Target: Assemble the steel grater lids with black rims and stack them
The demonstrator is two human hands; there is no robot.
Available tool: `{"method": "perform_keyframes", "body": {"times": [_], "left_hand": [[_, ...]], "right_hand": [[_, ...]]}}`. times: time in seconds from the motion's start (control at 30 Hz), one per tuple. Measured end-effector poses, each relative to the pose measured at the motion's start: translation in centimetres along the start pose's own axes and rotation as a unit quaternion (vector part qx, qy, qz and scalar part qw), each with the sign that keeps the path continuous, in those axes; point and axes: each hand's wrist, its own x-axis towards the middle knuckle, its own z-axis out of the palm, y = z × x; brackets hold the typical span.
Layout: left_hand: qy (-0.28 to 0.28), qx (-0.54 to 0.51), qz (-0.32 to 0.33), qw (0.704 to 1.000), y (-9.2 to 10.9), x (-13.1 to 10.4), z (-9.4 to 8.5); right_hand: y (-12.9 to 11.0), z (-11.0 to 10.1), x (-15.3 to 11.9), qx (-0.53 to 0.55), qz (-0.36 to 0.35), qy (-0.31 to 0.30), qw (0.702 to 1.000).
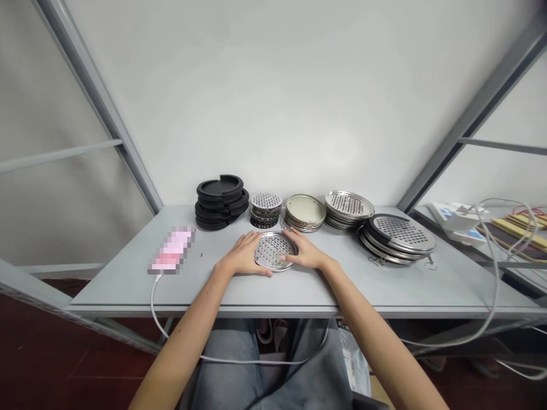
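Note:
A round perforated metal disc lies flat on the grey table, between my two hands. My left hand rests at its left edge, fingers spread. At the disc's right side is my right hand, fingers apart, with the thumb over the perforated face. Neither hand is closed around the disc. Just behind it stand a short stack of small perforated discs and a stack of plain round metal plates.
Black rings are stacked at the back left. Perforated metal plates stand at the back right, near another pile with hooks. A blurred pink phone with a white cable lies left. Grey frame posts flank the table.

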Motion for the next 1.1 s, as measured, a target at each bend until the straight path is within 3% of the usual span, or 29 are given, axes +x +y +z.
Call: {"method": "perform_keyframes", "body": {"times": [0.1, 0.27, 0.5, 0.87, 1.1], "left_hand": [[0.018, -0.015, 0.01, 1.0, 0.13, -0.02, -0.04], [0.04, -0.033, 0.023, 0.998, 0.59, -0.08, -0.47], [0.044, -0.026, 0.023, 0.998, 0.59, -0.12, -0.52], [0.048, -0.038, 0.018, 0.998, 0.01, -0.03, -0.09], [0.038, -0.027, 0.019, 0.999, 0.03, -0.02, -0.13]], "right_hand": [[0.09, -0.07, -0.08, 0.016, -0.002, -0.027, 1.0], [0.42, 0.26, -0.04, 0.021, -0.019, -0.02, 0.999], [0.51, 0.4, -0.05, 0.015, 0.012, -0.041, 0.999], [0.21, 0.33, -0.07, 0.034, -0.067, 0.013, 0.997], [0.33, 0.55, -0.12, 0.01, -0.008, -0.007, 1.0]]}}
